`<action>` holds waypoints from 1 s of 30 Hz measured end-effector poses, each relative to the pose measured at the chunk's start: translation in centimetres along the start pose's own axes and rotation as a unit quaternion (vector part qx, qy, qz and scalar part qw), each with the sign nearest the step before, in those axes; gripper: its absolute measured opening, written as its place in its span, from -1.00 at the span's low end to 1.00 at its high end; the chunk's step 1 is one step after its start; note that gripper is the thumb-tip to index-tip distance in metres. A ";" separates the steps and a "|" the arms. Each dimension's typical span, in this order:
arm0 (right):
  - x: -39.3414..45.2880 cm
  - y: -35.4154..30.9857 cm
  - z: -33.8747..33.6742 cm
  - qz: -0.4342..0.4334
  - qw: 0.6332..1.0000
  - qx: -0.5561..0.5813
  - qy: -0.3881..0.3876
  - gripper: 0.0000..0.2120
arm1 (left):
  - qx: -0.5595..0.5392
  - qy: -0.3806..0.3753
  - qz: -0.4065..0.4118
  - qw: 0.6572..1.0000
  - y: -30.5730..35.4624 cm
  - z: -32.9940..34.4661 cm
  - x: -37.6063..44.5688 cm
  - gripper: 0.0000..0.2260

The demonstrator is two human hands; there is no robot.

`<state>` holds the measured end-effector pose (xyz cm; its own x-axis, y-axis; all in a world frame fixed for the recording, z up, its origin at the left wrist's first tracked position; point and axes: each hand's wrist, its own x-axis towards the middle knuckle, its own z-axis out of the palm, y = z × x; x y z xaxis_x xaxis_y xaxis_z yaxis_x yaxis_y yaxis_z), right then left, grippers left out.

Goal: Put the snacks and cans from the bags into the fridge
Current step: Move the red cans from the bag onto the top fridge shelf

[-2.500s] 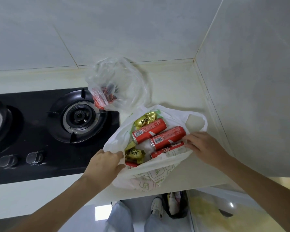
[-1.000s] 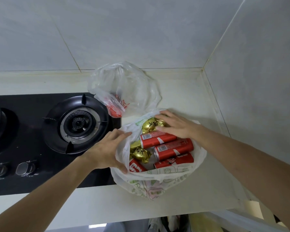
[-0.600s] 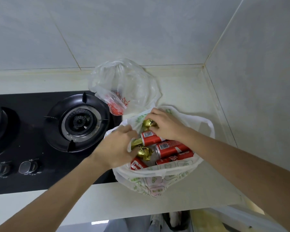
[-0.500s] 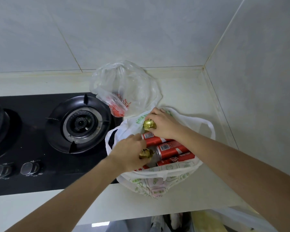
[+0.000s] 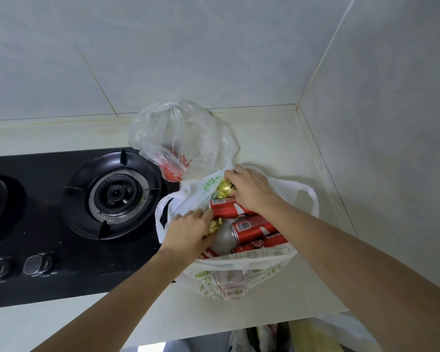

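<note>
A white printed plastic bag (image 5: 229,280) stands open on the counter, holding several red cans (image 5: 254,228) and gold-wrapped snacks. My right hand (image 5: 252,191) is inside the bag at its far side, closed around a gold snack (image 5: 224,189). My left hand (image 5: 188,232) reaches into the bag's near left side with its fingers closed on another gold snack (image 5: 214,226). Behind stands a clear plastic bag (image 5: 183,141) with red-wrapped items (image 5: 169,168) inside.
A black gas hob (image 5: 61,224) with a round burner (image 5: 114,194) and knobs (image 5: 37,264) lies left of the bags. Tiled walls meet in a corner at the back right. The pale counter (image 5: 277,138) ends at its front edge near my body.
Both hands let go of the bag's rim and went inside it. Each closed on a gold-wrapped snack; the left hand has lowered over the lower snack.
</note>
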<state>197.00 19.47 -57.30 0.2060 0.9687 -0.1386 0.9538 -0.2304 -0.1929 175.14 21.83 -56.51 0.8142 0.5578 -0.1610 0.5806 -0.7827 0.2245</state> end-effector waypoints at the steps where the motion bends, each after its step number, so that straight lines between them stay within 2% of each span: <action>1: -0.3 0.2 -0.2 -0.001 1.000 0.003 0.013 -0.62 | -0.015 0.014 0.004 1.000 -0.3 -0.3 -0.2 -0.69; 4: -1.2 0.9 -1.0 0.007 0.999 0.021 0.043 -0.57 | -0.133 0.044 -0.025 0.990 -0.7 -1.8 -0.7 -0.73; 8: -2.1 1.8 -2.6 0.032 0.989 0.136 0.057 -0.65 | -0.333 0.098 -0.116 0.930 -0.6 -4.5 -0.8 -0.78; 10: -2.7 2.0 -3.6 0.057 0.968 0.233 0.068 -0.66 | -0.397 0.107 -0.128 0.902 -0.4 -5.9 -0.6 -0.80; 13: -4.2 1.6 -5.8 0.105 0.912 0.384 0.097 -0.64 | -0.410 0.108 -0.106 0.900 0.2 -8.4 -0.5 -0.80; 17: -7.0 0.5 -9.6 0.169 0.813 0.545 0.114 -0.61 | -0.400 0.088 -0.041 0.911 1.5 -12.5 -0.2 -0.82; 19: -9.4 -0.1 -12.2 0.171 0.755 0.619 0.132 -0.64 | -0.390 0.077 0.004 0.918 2.4 -15.1 0.4 -0.81; 21: -12.6 -0.6 -15.2 0.157 0.720 0.654 0.171 -0.69 | -0.389 0.065 0.051 0.918 3.8 -18.0 1.2 -0.80; 25: -20.8 -2.4 -21.8 0.168 0.695 0.638 0.285 -0.71 | -0.381 0.033 0.162 0.910 8.6 -24.0 1.9 -0.79; 30: -33.8 -6.7 -28.1 0.222 0.685 0.548 0.426 -0.64 | -0.383 -0.014 0.315 0.868 18.4 -29.4 -1.0 -0.81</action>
<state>189.75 -9.17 -24.01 0.9207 0.3756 0.1056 0.1134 0.0013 -0.9935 185.05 14.95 -23.95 0.9761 0.0705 0.2056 -0.1418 -0.5108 0.8479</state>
